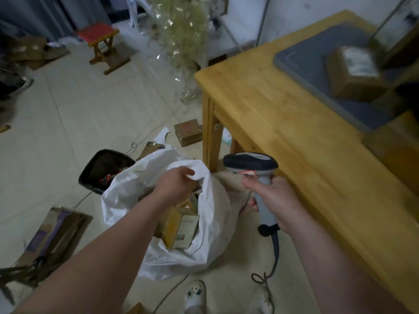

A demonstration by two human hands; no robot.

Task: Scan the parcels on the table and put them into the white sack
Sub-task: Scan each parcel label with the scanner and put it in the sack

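Head view: left hand (179,183) is gripping the sack (210,225), right hand (275,201) is gripping the scanner (250,163). A parcel (353,74) is lying on the counter (260,105).

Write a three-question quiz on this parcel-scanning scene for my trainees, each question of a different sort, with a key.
1. True or false: the left hand grips the rim of the white sack.
2. Multiple choice: the right hand holds A) a box, B) the scanner, C) nothing.
3. Fill in: the brown parcel on the wooden table lies on a grey ____.
Key: 1 true; 2 B; 3 mat.
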